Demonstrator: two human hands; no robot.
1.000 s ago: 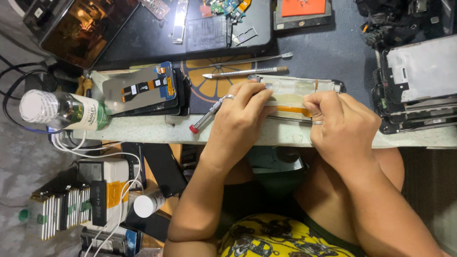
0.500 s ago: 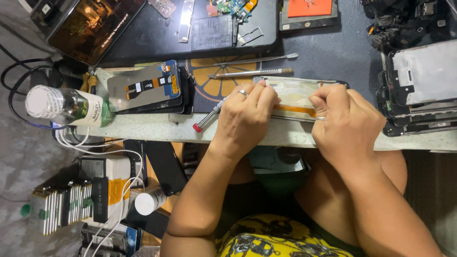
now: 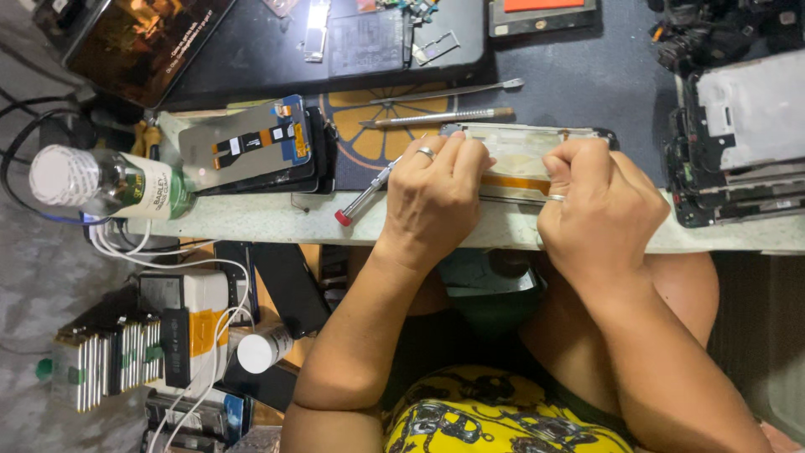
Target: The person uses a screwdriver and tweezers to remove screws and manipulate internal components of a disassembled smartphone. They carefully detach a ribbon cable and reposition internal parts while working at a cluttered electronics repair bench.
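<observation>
An opened phone frame (image 3: 521,159) with an orange flex strip lies flat near the table's front edge. My left hand (image 3: 432,197) presses down on its left end and also grips a thin screwdriver with a red tip (image 3: 362,197), which sticks out to the left. A ring shows on that hand. My right hand (image 3: 597,205) is curled over the frame's right part, fingers pinched on something small that I cannot make out.
Two metal tools (image 3: 444,105) lie just behind the frame. A stack of phone screens (image 3: 256,147) and a capped bottle (image 3: 101,184) sit to the left. Dismantled phone frames (image 3: 746,143) are stacked at the right. A dark tablet (image 3: 142,46) lies at the back left.
Both hands stayed on the phone frame with only small finger shifts. The view has drifted slightly.
</observation>
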